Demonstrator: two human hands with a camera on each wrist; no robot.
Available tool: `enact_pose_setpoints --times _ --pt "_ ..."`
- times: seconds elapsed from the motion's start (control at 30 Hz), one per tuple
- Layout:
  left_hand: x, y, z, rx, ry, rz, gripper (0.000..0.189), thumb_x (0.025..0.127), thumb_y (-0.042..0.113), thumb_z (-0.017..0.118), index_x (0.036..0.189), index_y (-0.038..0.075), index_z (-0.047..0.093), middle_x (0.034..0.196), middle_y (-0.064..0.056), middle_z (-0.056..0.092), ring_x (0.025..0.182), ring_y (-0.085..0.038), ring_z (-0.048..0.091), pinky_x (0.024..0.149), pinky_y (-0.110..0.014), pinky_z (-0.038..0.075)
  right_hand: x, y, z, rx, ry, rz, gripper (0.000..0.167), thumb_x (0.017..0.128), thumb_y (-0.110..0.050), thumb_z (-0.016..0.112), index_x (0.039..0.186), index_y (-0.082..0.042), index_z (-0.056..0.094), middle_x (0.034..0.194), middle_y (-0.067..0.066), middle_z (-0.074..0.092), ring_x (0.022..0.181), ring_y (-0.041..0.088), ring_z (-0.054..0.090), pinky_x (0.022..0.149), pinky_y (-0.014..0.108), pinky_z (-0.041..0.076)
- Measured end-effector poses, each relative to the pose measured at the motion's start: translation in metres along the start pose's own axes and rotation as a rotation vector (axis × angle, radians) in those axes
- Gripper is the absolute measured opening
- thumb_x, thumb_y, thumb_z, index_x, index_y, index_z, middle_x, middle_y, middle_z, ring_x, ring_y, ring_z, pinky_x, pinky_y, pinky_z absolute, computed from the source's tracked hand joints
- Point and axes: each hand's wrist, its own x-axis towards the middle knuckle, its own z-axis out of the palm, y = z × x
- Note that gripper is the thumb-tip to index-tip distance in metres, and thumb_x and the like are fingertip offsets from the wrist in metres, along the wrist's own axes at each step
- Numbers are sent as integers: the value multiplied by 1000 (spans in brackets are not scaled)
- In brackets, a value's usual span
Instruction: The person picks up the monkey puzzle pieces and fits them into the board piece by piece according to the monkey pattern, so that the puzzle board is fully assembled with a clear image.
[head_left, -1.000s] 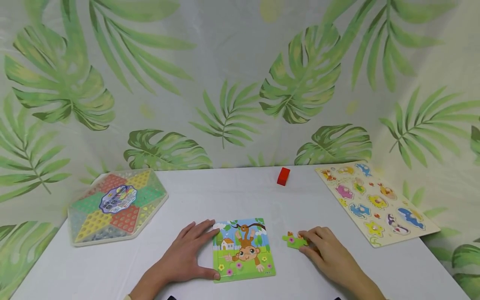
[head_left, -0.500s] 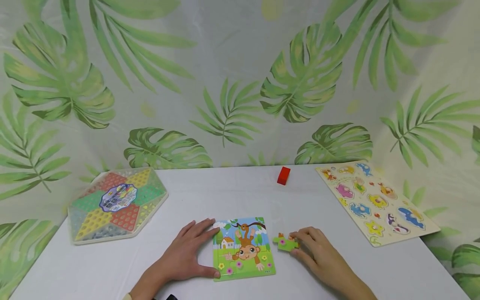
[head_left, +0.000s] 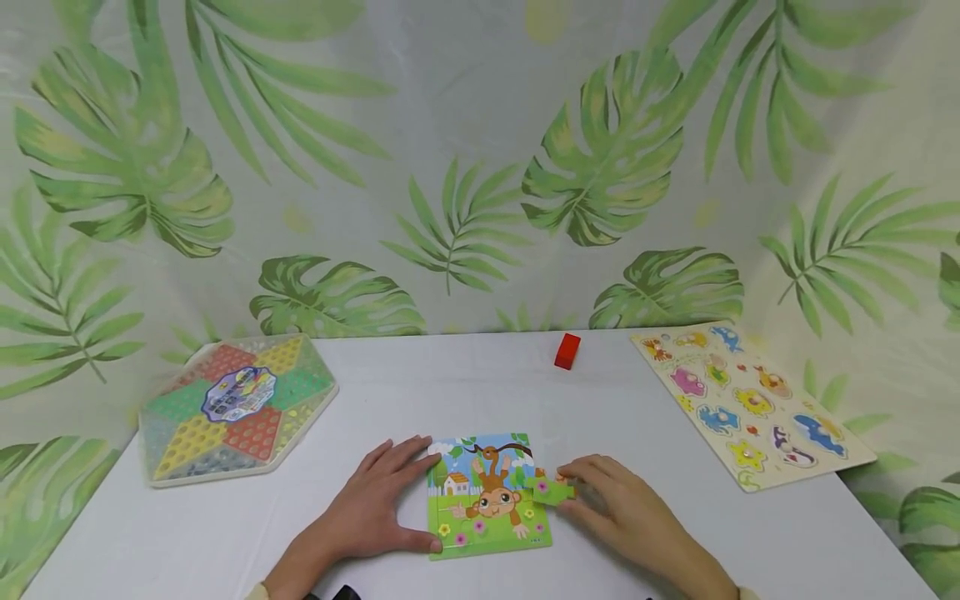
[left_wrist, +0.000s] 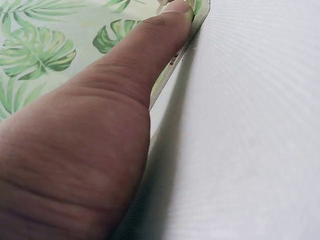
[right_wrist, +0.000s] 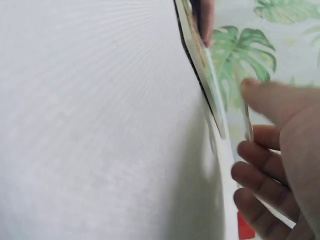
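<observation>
A square jigsaw puzzle (head_left: 491,496) with a monkey picture lies flat on the white table. Along its left side rests my left hand (head_left: 378,504), fingers spread at the upper left edge and thumb on the lower left corner. The left thumb (left_wrist: 160,27) also shows on the puzzle's edge in the left wrist view. My right hand (head_left: 626,512) pinches a green puzzle piece (head_left: 550,492) with a pink flower between thumb and fingers. The piece overlaps the puzzle's right edge in the head view. In the right wrist view the piece (right_wrist: 248,122) shows edge-on, a little above the table.
A hexagonal Chinese checkers board (head_left: 240,412) under a clear cover lies at the left. Toward the back stands a small red block (head_left: 567,352). A wooden sea-animal peg puzzle (head_left: 750,408) lies at the right, before a leaf-print cloth (head_left: 465,167).
My right hand has moved left with the puzzle piece, from beside the monkey puzzle to its right edge. The left hand has stayed in place.
</observation>
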Motion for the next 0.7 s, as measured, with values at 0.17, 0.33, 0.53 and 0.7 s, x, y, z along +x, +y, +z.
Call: enact_pose_setpoints --times 0.17,0.33,0.53,0.7 --pt "0 -1 1 -8 -18 -15 110 66 90 68 151 21 53 165 -1 39 153 -21 34 128 -50 19 8 -9 1 -7 -45 -62 28 87 -42 82 109 -26 73 107 -22 67 101 0 63 87 30 60" --pt "0 -1 1 -10 -24 -18 110 67 90 67 152 22 53 165 0 38 153 -21 34 128 -50 19 17 -17 4 19 -69 -132 30 89 -43 80 112 -25 74 109 -22 66 101 -1 61 88 29 59" --pt "1 0 -1 -26 -28 -20 109 67 88 69 152 22 53 165 0 38 153 -21 33 128 -51 18 27 -27 7 50 -66 -239 33 89 -42 80 116 -23 77 110 -17 65 98 0 61 85 27 60" --pt "1 1 -2 -29 -26 -20 108 67 87 71 152 22 53 165 0 38 154 -21 33 128 -51 18 34 -33 13 66 -49 -304 32 88 -41 81 114 -23 77 110 -15 64 97 1 61 84 24 58"
